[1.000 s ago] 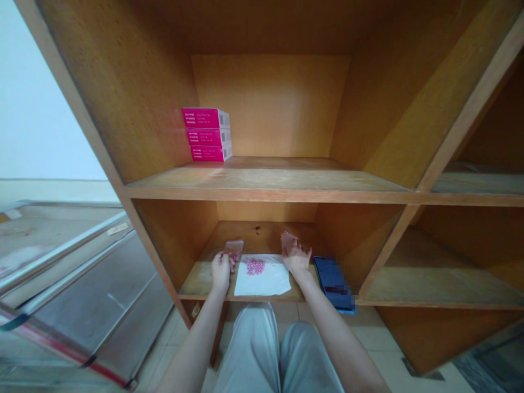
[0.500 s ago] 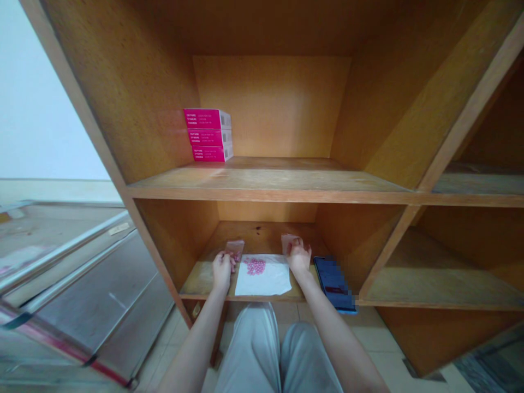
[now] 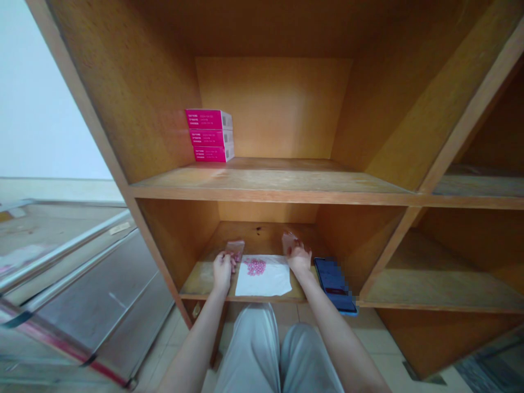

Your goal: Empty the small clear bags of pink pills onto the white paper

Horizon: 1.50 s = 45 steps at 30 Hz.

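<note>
Left hand (image 3: 222, 272): fingers pressed together, pinching the lower part of a small clear plastic bag (image 3: 234, 249), which stood upright just left of the paper.
Right hand (image 3: 298, 259): fingers drawn together on a second clear bag (image 3: 290, 240); the exact pinch was too small to tell.
Change: the right hand had dropped lower and its fingers had closed in since the earlier views; the left hand had barely moved.
Tablets: pink tablets (image 3: 256, 267) lay heaped on a white paper sheet (image 3: 268, 283), between the hands, touched by neither.
Shelf: a smartphone (image 3: 333, 283) lay just beside the right hand; three magenta cartons (image 3: 209, 135) stood stacked on the shelf above.
</note>
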{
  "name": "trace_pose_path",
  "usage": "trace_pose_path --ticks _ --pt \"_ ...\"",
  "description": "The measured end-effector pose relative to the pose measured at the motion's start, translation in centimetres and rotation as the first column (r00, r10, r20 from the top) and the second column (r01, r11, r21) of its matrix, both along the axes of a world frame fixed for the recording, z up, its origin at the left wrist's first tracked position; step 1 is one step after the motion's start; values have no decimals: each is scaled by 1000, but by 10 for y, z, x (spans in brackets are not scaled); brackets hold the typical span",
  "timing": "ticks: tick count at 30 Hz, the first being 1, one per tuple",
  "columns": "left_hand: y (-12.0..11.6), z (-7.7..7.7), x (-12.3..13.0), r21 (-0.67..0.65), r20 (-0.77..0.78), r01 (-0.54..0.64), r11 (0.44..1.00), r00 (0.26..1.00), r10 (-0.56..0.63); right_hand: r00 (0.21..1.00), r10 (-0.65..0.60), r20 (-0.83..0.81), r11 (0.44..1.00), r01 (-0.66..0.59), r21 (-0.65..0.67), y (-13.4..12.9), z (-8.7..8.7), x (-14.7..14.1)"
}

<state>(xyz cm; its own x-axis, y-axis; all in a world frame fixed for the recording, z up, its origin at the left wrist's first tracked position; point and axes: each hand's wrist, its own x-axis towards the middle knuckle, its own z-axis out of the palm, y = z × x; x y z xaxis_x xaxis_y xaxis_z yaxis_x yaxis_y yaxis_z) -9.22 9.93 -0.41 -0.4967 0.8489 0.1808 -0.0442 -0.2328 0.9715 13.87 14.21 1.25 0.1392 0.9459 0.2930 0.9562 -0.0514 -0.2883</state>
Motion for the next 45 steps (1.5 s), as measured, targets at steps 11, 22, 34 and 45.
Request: trace_pose_path --ticks 11,22,34,45 --pt "0 0 -1 8 2 14 1000 1000 -14 995 -28 -97 985 44 166 3 1 11" --pt "-2 0 0 26 5 24 999 1000 -24 309 450 -838 847 151 510 -39 27 -17" --pt "-6 14 9 34 -64 99 994 993 -97 -509 174 -843 974 -37 224 -96 21 -60" --pt "-23 66 48 126 -5 190 974 982 -190 -583 133 -801 964 -112 242 -100 8 -76"
